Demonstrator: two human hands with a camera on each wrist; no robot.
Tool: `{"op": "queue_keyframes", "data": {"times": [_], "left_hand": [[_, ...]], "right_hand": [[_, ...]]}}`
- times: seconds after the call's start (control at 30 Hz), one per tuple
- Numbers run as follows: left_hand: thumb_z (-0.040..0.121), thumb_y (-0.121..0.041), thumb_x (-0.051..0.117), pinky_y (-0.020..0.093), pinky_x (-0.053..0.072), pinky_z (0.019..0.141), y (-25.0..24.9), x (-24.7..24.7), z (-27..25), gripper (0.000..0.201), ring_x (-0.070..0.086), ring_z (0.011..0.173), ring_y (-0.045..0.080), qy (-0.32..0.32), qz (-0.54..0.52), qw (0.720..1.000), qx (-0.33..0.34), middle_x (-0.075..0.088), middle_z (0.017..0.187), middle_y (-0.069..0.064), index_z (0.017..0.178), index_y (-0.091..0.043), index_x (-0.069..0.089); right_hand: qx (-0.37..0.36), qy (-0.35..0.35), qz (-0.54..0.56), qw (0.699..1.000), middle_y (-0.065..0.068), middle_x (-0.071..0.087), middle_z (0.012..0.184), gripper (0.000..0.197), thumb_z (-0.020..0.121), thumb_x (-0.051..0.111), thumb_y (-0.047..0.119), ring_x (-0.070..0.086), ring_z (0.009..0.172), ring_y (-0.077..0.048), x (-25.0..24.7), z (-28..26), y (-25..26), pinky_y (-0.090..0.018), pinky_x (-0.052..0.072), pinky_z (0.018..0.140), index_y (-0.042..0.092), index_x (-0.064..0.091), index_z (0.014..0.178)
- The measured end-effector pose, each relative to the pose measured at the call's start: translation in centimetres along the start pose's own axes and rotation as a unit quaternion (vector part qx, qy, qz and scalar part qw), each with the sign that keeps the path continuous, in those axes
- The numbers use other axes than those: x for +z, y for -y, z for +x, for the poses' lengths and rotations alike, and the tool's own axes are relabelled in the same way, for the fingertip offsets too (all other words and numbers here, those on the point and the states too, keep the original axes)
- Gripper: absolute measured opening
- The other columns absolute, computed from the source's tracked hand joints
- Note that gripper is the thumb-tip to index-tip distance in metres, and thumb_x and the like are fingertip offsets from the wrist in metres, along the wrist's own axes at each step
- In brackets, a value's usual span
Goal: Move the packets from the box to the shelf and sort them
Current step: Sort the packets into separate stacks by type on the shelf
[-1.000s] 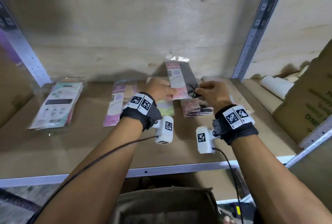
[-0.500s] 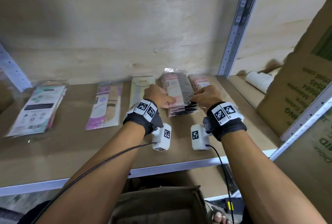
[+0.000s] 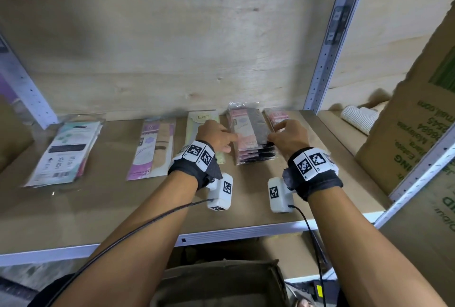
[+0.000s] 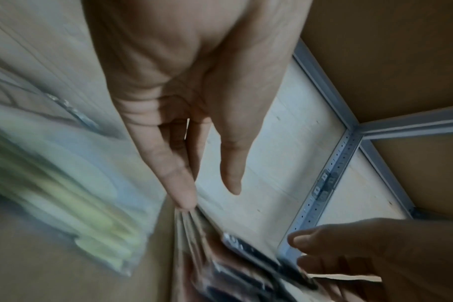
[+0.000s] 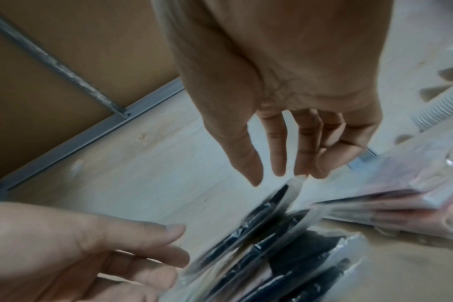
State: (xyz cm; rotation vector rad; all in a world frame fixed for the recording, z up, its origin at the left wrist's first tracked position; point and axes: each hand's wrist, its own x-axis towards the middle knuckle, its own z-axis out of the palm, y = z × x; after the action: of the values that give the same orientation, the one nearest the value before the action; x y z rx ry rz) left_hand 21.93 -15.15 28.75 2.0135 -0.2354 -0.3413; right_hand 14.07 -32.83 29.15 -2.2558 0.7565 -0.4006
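Hands (image 3: 216, 134) now off stacked packets (image 3: 248, 134)

Five piles of packets (image 3: 250, 131) lie in a row on the shelf (image 3: 103, 208), hands flanking the fourth.

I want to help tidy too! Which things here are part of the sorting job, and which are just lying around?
Part of the job: pink-and-black packet stack, the other packet piles, shelf, box, left hand, right hand.

Just lying around: paper cups, big carton.

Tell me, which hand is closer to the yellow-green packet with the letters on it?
Left. The left hand lies over the yellow-green packet; the right hand is past the pink-and-black stack, farther off.
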Motion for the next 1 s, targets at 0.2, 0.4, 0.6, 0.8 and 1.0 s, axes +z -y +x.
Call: {"op": "queue_keyframes", "data": {"times": [0.2, 0.4, 0.6, 0.8, 1.0], "left_hand": [[0.086, -0.022, 0.077, 0.033, 0.063, 0.073, 3.0, -7.0, -1.9, 0.019, 0.068, 0.065, 0.02, -0.103, -0.046, 0.993, 0.027, 0.072, 0.081, 0.01, 0.096, -0.006, 0.074], [0.08, -0.028, 0.068, 0.038, 0.059, 0.087, 8.4, -18.6, -5.4, 0.01, 0.071, 0.084, 0.023, -0.271, -0.026, 0.962, -0.012, 0.077, 0.09, 0.007, 0.076, -0.02, 0.073], [0.088, -0.025, 0.067, 0.043, 0.055, 0.095, 14.5, -28.8, -7.5, 0.026, 0.07, 0.097, 0.031, -0.3, 0.005, 0.947, -0.113, 0.073, 0.111, 0.015, 0.108, -0.009, 0.073], [0.097, -0.019, 0.063, 0.021, 0.04, 0.06, 18.3, -32.5, -8.3, 0.026, 0.065, 0.077, 0.016, -0.206, 0.066, 0.969, -0.117, 0.069, 0.106, 0.012, 0.114, -0.001, 0.069], [0.098, -0.025, 0.06, 0.035, 0.047, 0.083, 19.0, -32.5, -7.9, 0.024, 0.058, 0.085, 0.023, -0.154, 0.091, 0.976, -0.121, 0.068, 0.102, 0.015, 0.087, -0.006, 0.069]], "right_hand": [[-0.112, -0.012, 0.061, 0.992, 0.002, 0.072, 0.092, 0.013, 0.088, 0.067, 0.014, 0.065, 0.08, -0.01, 1.3, -2.3, 3.2, -0.023, 0.053, 0.077, 0.016, 0.07, 0.1], [-0.14, 0.166, 0.16, 0.963, -0.001, 0.068, 0.07, 0.01, 0.088, 0.063, 0.005, 0.063, 0.061, -0.012, 7.0, -6.9, 9.2, -0.016, 0.047, 0.056, 0.012, 0.068, 0.091], [-0.107, 0.348, 0.231, 0.902, -0.015, 0.059, 0.075, 0.01, 0.094, 0.056, -0.004, 0.057, 0.058, -0.021, 14.7, -11.0, 17.0, -0.023, 0.051, 0.051, 0.004, 0.06, 0.092], [-0.074, 0.411, 0.206, 0.885, -0.016, 0.059, 0.092, 0.029, 0.094, 0.051, -0.006, 0.061, 0.069, -0.024, 22.1, -12.6, 23.0, -0.03, 0.057, 0.068, -0.009, 0.056, 0.123], [-0.034, 0.426, 0.189, 0.884, -0.036, 0.062, 0.119, 0.036, 0.097, 0.054, 0.001, 0.065, 0.087, -0.029, 26.9, -13.7, 25.2, -0.037, 0.06, 0.079, -0.014, 0.052, 0.129]]}}
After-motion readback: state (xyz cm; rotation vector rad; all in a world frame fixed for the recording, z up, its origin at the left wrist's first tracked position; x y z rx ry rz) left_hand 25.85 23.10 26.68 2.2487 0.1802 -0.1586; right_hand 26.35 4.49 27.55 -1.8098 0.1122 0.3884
